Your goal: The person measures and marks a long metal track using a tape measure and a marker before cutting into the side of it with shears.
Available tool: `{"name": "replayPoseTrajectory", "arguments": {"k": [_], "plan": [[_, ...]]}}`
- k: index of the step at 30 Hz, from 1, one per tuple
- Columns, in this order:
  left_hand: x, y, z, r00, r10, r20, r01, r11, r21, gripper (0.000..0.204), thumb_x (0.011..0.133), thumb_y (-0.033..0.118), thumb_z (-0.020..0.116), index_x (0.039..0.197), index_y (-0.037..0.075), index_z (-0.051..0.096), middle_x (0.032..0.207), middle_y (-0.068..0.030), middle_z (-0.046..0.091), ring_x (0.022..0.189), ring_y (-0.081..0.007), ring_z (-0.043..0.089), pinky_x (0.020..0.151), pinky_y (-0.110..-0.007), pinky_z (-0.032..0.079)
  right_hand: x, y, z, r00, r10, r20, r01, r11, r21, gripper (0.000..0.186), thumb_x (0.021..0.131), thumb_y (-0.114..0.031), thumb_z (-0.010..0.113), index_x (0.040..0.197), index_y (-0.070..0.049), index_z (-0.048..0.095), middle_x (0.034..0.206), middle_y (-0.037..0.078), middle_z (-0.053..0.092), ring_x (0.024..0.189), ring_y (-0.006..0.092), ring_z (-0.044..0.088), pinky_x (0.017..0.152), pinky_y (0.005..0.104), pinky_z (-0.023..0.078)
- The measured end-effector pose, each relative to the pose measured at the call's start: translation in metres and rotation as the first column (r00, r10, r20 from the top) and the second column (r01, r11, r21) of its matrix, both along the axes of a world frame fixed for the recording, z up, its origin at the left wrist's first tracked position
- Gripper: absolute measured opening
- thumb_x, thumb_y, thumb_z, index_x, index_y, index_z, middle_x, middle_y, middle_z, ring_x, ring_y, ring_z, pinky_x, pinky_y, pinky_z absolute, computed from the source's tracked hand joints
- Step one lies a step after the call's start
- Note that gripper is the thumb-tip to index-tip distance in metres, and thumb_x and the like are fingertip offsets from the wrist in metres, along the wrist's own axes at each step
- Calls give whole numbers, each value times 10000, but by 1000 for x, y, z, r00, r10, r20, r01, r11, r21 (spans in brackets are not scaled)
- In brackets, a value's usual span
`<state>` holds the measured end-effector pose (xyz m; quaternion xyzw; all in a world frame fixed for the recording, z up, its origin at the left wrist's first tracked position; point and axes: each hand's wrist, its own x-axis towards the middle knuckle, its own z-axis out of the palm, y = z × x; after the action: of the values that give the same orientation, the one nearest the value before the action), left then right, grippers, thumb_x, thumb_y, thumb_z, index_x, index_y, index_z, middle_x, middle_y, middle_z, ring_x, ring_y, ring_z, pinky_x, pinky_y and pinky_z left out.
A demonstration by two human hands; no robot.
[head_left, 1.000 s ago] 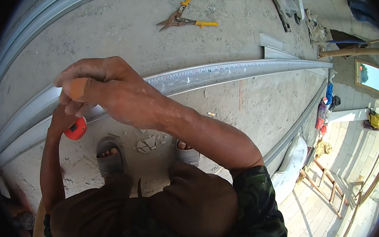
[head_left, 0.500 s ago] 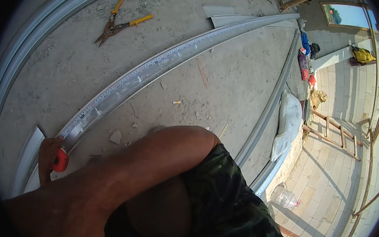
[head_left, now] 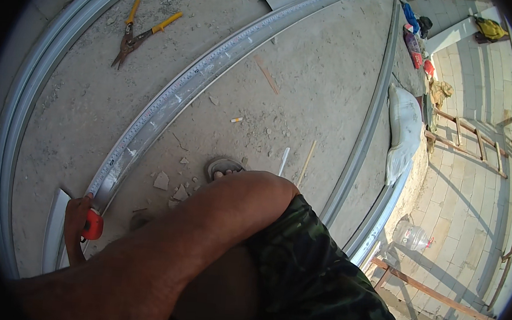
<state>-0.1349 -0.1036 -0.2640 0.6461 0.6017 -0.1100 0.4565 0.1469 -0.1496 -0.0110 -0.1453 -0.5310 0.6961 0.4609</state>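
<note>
At the near left end of a long grey metal channel (head_left: 164, 114), my left hand (head_left: 75, 219) is closed around a red tape measure (head_left: 93, 224). The tape's marked blade (head_left: 152, 108) is drawn out along the channel and runs toward the far end near the top edge. My fingertips rest where the blade leaves the case. Beside the hand lies a short metal offcut (head_left: 55, 225). A bare limb of mine crosses the lower middle and hides part of the forearm. My right hand is not in view.
Yellow-handled snips (head_left: 134, 39) lie on the dusty concrete beyond the channel. More channels (head_left: 40, 71) run along the left, and another (head_left: 359, 150) along the right. A white sack (head_left: 403, 132), a plastic bottle (head_left: 413, 237) and a wooden ladder (head_left: 468, 137) are at the right.
The view has shifted a little, and a sandalled foot now shows beyond my knee. My left hand still holds the tape measure at the channel's near end, with the blade still out.
</note>
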Motion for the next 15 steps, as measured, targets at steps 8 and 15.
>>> {"name": "replayPoseTrajectory", "arguments": {"k": [8, 15], "plan": [[5, -1, 23, 997, -9, -75, 10, 1000, 6, 516, 919, 401, 526, 742, -75, 617, 546, -80, 515, 516, -159, 488, 536, -374, 405, 94, -73, -139, 505, -568, 650, 665, 736, 127, 256, 898, -109, 624, 1100, 47, 623, 1035, 178, 642, 896, 278, 661, 766, 352, 531], [12, -2, 30, 999, 46, -27, -47, 999, -27, 517, 917, 416, 528, 734, -56, 634, 555, -67, 544, 506, -151, 508, 529, -347, 422, 240, -320, -245, -134, -286, 949, 932, -362, 23, 204, 884, -166, 581, 955, 24, 600, 792, 77, 609, 648, 152, 583, 560, 276, 463]]}}
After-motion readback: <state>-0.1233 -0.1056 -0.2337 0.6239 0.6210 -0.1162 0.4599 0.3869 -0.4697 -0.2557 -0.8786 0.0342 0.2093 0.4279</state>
